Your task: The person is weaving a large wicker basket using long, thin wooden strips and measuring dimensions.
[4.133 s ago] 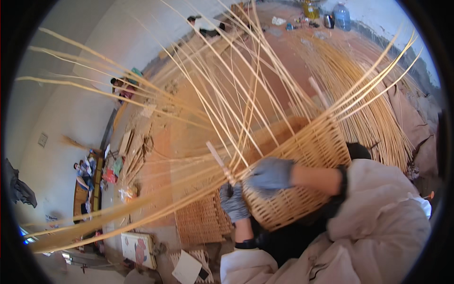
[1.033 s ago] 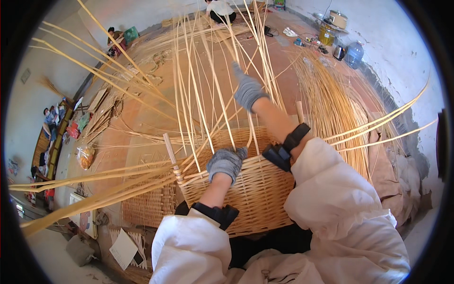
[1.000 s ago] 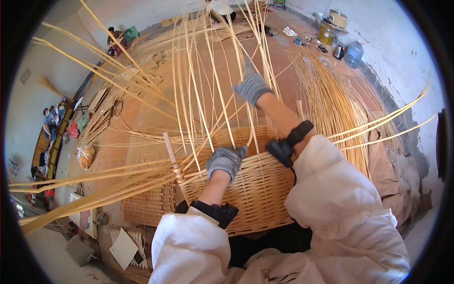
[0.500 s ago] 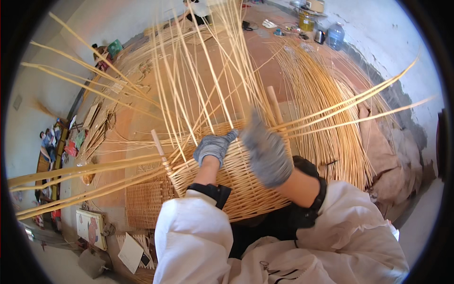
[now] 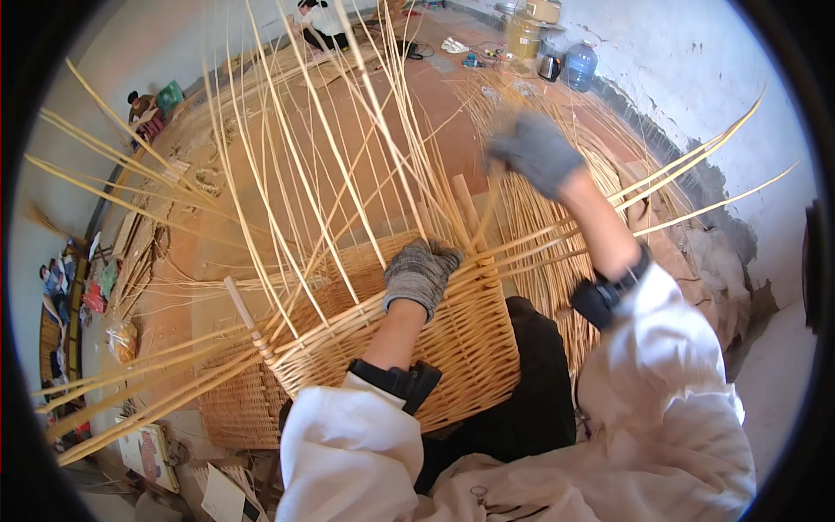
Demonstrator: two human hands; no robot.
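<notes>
A half-woven wicker basket (image 5: pixel 461 348) leans against my lap, tilted, with long pale rods rising from its rim and others jutting out to both sides. My left hand (image 5: pixel 422 277), in a grey knit glove, is closed over the rim among the upright rods (image 5: pixel 348 187). Raised above the basket's right corner is my gloved right hand (image 5: pixel 537 155), smeared by motion, its fingers curled. A blurred wicker rod (image 5: pixel 487 213) runs from the rim up to those fingers. Thick wooden corner stakes (image 5: pixel 465 202) stand at the rim's ends.
A large bundle of loose rods (image 5: pixel 557 322) covers the floor on the right. Another woven panel (image 5: pixel 239 400) lies at the left. Two people sit in the background, one person (image 5: pixel 322 26) at the far wall. A water jug (image 5: pixel 580 66) and kettle (image 5: pixel 550 68) stand far right.
My right hand has swung up and to the right, away from the rim. My left hand stays on the rim, now further right in view. The view has shifted, and the basket appears more tilted.
</notes>
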